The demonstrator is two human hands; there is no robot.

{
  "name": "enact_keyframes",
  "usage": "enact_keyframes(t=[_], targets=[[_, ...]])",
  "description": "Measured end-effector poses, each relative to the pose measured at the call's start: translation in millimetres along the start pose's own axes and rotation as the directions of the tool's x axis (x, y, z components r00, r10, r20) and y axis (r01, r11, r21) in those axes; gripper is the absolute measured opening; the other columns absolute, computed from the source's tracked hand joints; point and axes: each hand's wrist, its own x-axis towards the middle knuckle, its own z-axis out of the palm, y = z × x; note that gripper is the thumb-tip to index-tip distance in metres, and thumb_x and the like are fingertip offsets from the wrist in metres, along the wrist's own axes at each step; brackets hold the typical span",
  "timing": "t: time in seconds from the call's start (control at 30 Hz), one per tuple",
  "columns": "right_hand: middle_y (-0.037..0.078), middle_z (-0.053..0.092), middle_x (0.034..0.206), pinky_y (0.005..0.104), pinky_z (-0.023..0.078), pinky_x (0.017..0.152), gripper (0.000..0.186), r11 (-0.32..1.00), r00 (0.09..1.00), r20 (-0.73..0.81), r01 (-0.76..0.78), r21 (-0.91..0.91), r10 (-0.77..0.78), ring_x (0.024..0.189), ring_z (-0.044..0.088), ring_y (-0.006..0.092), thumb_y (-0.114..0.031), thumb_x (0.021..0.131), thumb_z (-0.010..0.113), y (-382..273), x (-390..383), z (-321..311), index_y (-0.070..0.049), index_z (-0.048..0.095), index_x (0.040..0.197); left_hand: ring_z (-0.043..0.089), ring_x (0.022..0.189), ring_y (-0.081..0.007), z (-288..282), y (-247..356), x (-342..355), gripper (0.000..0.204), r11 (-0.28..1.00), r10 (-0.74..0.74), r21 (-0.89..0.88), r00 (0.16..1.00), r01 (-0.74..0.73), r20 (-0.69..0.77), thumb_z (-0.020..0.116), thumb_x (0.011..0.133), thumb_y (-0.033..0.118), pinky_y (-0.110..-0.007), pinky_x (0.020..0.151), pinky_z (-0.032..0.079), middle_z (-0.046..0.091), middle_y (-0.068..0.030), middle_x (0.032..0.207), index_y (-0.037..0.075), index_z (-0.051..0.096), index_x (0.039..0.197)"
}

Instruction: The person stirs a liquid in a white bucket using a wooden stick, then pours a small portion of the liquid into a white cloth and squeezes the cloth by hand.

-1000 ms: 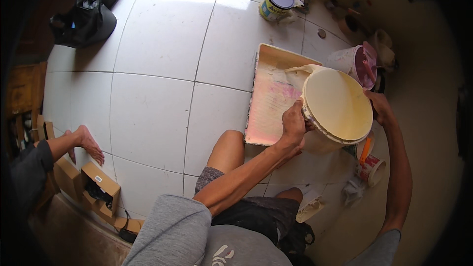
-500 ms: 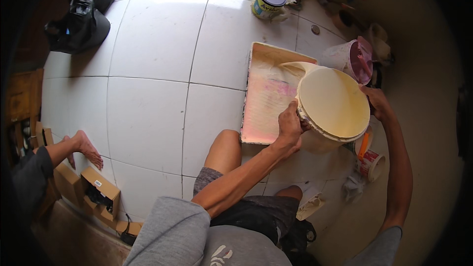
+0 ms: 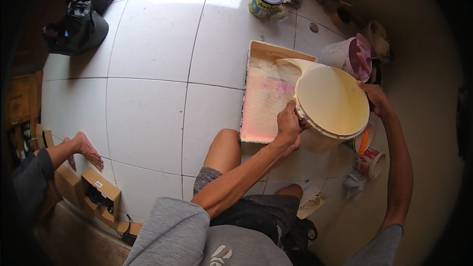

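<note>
Together, left hand and right hand in opposite-side grip on tilted bucket

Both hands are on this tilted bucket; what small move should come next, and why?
Probably ease the bucket slightly back toward level with the left hand and right hand: cream paint is pouring from it, and the tray looks shallow.

I seem to be in a room of a home: white floor tiles, a plain wall, wooden furniture and another person's bare foot suggest it. A paint-stained tray, a tin and a pink bucket stand about me.
</note>
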Motion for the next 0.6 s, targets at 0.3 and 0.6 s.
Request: enact_keyframes(t=[0.3, 0.6], targets=[[0.01, 0.068, 0.096, 0.0286, 0.048, 0.075, 0.041, 1.0, 1.0, -0.013, 0.004, -0.019, -0.004, 0.081, 0.062, 0.0159, -0.03, 0.088, 0.064, 1.9, -1.3, -1.7, 0.008, 0.066, 0.102, 0.055, 0.06, -0.0085, 3.3, -1.9, -3.9, 0.026, 1.0, -0.003, -0.009, 1.0, 0.003, -0.021, 0.046, 0.097, 0.033, -0.026, 0.054, 0.051, 0.059, -0.0001, 0.081, 0.009, 0.056, 0.1], [0.009, 0.068, 0.091, 0.0282, 0.05, 0.069, 0.038, 0.998, 0.999, -0.038, 0.008, -0.061, -0.011, 0.075, 0.063, 0.0146, -0.031, 0.089, 0.063, -3.3, -7.1, 4.1, 0.006, 0.065, 0.1, 0.055, 0.065, -0.0102, 3.5, -2.6, -2.1, 0.028, 0.999, -0.039, -0.013, 0.999, 0.039, -0.037, 0.046, 0.098, 0.035, -0.028, 0.061, 0.052, 0.059, -0.0016, 0.087, 0.009, 0.055, 0.104]])
